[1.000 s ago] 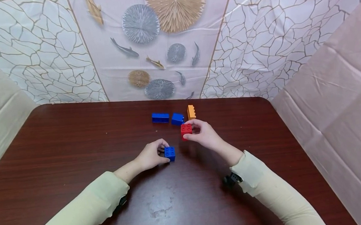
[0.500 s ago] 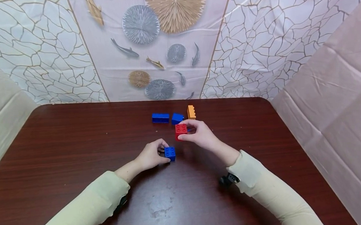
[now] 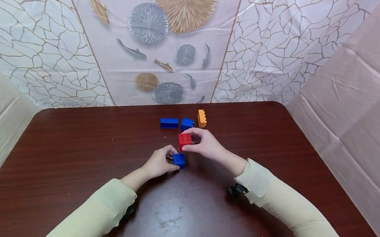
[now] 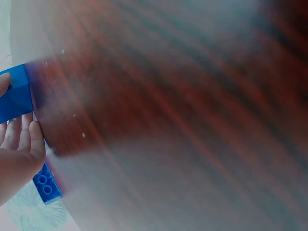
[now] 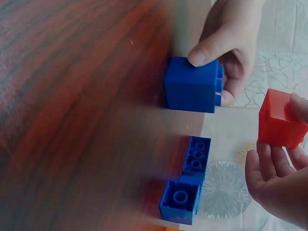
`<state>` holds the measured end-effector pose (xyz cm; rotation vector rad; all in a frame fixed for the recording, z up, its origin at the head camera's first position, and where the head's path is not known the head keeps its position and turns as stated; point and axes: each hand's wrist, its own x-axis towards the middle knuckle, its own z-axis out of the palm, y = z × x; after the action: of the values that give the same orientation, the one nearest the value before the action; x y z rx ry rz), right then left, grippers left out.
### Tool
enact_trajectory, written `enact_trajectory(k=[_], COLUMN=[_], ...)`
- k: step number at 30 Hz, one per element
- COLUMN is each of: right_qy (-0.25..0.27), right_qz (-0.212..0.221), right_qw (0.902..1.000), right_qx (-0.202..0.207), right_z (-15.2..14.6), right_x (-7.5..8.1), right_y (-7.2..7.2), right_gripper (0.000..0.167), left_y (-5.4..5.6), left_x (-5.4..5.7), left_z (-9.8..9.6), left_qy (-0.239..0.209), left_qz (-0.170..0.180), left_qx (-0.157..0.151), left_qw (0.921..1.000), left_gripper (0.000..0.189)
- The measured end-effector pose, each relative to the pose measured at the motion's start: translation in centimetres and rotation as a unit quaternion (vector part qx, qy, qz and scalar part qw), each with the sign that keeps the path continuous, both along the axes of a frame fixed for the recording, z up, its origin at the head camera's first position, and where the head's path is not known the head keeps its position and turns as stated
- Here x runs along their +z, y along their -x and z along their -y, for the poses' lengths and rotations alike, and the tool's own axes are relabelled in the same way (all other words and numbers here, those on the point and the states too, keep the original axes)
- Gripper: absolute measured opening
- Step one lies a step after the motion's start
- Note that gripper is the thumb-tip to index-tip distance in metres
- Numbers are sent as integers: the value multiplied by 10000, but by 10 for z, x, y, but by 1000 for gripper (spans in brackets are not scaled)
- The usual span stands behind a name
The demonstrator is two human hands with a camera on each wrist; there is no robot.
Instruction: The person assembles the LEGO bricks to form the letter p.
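My left hand (image 3: 160, 163) grips a square blue toy brick (image 3: 179, 160) with studs facing up, standing on the table. In the right wrist view its thumb presses the side of that blue brick (image 5: 190, 85). My right hand (image 3: 207, 144) pinches a square red brick (image 3: 184, 141) between thumb and fingers, studs up. The red brick (image 5: 280, 118) is held above the table, just behind and higher than the blue one, with a gap between them. The left wrist view shows the held blue brick (image 4: 15, 96) only in part, at the left edge.
Farther back on the dark wooden table (image 3: 78, 149) lie a long blue brick (image 3: 169, 123), a smaller blue brick (image 3: 187, 124) and an orange brick (image 3: 202, 118), each on its side. A patterned cloth (image 3: 158, 61) hangs behind the table's far edge.
My right hand has carried the red brick leftward, from near the orange brick to just behind the blue brick. The left hand and its blue brick have stayed in place.
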<state>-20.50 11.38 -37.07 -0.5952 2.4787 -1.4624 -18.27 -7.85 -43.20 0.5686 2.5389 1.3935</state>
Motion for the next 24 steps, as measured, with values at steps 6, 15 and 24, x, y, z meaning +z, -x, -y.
enact_trajectory(k=[6, 15, 24], right_qy=[-24, -174, -477], right_qz=[120, -12, -165], right_qw=[9998, 9995, 9984], right_qx=[141, 256, 265], right_z=[6, 7, 6], right_x=[-13, -23, -29], right_y=[0, -4, -4], right_gripper=[44, 38, 37], left_y=[1, 3, 4], left_x=[-2, -3, -2], left_z=[0, 0, 1], left_qy=[7, 82, 182], left_qz=[-26, 38, 16], left_qx=[13, 31, -53], left_qw=[10000, 10000, 9998], left_gripper=[36, 35, 35])
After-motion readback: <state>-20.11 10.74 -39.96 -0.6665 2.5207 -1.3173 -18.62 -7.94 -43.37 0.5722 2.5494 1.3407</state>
